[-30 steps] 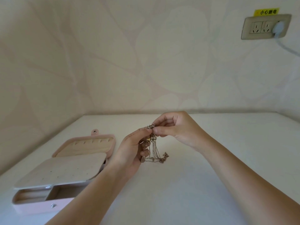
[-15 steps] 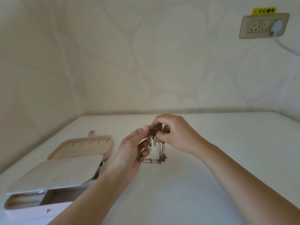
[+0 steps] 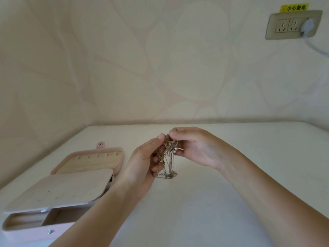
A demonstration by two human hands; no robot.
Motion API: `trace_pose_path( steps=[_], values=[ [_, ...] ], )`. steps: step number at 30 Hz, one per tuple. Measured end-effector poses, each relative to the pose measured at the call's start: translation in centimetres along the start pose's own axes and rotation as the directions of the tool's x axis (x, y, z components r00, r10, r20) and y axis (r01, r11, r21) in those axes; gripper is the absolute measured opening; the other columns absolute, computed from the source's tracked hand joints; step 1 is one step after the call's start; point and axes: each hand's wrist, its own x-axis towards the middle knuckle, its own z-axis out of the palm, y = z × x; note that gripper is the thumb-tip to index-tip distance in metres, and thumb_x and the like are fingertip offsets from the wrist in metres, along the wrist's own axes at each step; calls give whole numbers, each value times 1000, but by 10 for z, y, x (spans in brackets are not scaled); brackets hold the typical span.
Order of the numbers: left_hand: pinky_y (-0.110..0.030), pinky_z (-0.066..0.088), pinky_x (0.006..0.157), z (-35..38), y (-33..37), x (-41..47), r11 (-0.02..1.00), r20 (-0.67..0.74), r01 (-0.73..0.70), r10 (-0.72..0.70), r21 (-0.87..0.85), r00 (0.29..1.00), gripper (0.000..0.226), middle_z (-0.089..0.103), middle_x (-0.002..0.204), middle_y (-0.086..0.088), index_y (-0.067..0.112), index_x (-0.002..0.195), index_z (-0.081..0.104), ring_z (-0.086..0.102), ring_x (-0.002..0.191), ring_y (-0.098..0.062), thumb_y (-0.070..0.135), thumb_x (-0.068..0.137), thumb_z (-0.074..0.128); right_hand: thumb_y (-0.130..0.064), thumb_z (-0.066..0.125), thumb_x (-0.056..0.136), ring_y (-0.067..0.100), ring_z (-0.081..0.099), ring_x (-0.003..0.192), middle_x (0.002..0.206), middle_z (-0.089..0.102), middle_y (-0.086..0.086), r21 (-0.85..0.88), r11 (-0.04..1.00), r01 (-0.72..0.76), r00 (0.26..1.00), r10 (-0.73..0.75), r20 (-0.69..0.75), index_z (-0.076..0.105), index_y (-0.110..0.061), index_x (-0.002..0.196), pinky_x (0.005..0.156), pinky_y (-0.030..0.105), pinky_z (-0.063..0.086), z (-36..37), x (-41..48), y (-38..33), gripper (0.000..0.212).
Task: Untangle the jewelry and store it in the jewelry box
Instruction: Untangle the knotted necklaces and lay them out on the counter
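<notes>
Above the pale surface (image 3: 204,202), both hands pinch a knotted bunch of jewelry (image 3: 168,154): left hand (image 3: 142,163) and right hand (image 3: 194,148) grip its top; chains dangle tangled; the jewelry box (image 3: 58,189) lies open at left; nothing appears stored yet, so untangling remains.

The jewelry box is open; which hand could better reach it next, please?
Probably the left hand: the jewelry box lies open on its side, while the right hand would cross over. Both pinch the tangled jewelry.

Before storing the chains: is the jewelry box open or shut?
Open. The jewelry box has its lid folded back; front compartments are exposed.
</notes>
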Motion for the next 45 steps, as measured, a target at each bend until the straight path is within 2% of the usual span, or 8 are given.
trace_pose_path(
  steps=[6, 13, 19, 22, 30, 34, 37, 45],
  values=[
    [-15, 22, 38, 4, 8, -5, 997, 23, 20, -18, -77, 1000, 31, 53, 60, 6, 21, 51, 65, 39, 46, -3, 34, 78, 57, -30, 62, 82, 14, 50, 67, 66, 56, 0, -166, 984, -66, 998, 66, -9, 61, -15, 58, 69, 28, 36, -7, -4, -5, 29],
    [-18, 24, 39, 4, 9, -9, 987, 104, 158, -156, -10, 982, 34, 40, 53, 4, 20, 59, 43, 33, 45, -8, 44, 80, 55, -25, 59, 79, 14, 60, 68, 69, 61, -1, 298, 954, 31, 993, 4, -117, 70, -15, 66, 78, 29, 42, -5, -5, -7, 19],
    [-33, 41, 91, 1, 3, -9, 991, 42, 13, -19, 130, 999, 20, 67, 85, 3, 23, 66, 65, 60, 92, -11, 40, 74, 59, -22, 57, 82, 4, 29, 36, 43, 30, -8, 181, 983, 12, 994, 9, -113, 68, -11, 85, 51, 18, 42, -2, -10, -10, 15],
    [-34, 40, 98, 0, 6, -6, 998, -32, -68, 68, -5, 997, 18, 63, 72, 2, 17, 69, 57, 61, 84, -11, 34, 74, 61, -15, 62, 77, 7, 49, 48, 54, 51, -4, 8, 1000, 28, 993, -27, -114, 66, -11, 75, 58, 18, 47, -10, -12, -14, 6],
    [-19, 39, 40, 2, 13, -5, 996, -13, -35, 34, -85, 999, 28, 37, 50, 4, 8, 84, 63, 40, 43, -9, 19, 98, 41, -20, 59, 90, 5, 59, 55, 65, 63, -6, -812, 570, -129, 881, -310, -357, 65, -16, 78, 61, 21, 45, -14, 1, 11, 14],
    [-15, 32, 34, 2, 16, -5, 997, 1, 78, -78, 0, 997, 24, 43, 55, 2, 9, 80, 63, 33, 37, -6, 22, 95, 49, -35, 44, 99, 15, 62, 58, 61, 66, -2, -326, 936, -129, 887, -39, -461, 66, -9, 74, 71, 31, 54, -4, 2, 8, 42],
    [-14, 22, 31, 2, 14, -5, 981, 17, 168, -171, 96, 985, 36, 45, 56, 3, 18, 56, 63, 28, 37, -5, 26, 90, 56, -46, 41, 97, 21, 62, 55, 59, 63, 7, 11, 982, -188, 927, 181, -329, 60, -6, 66, 62, 33, 56, 5, -1, 4, 55],
    [-17, 23, 36, -8, 1, 0, 827, -131, 141, -82, 545, 988, 24, 44, 52, 0, 10, 72, 51, 31, 41, -13, 16, 80, 74, -33, 53, 95, 16, 56, 62, 65, 65, 1, -202, 976, -85, 895, -14, -446, 63, -9, 64, 59, 23, 50, -1, 1, 5, 41]
  ],
)
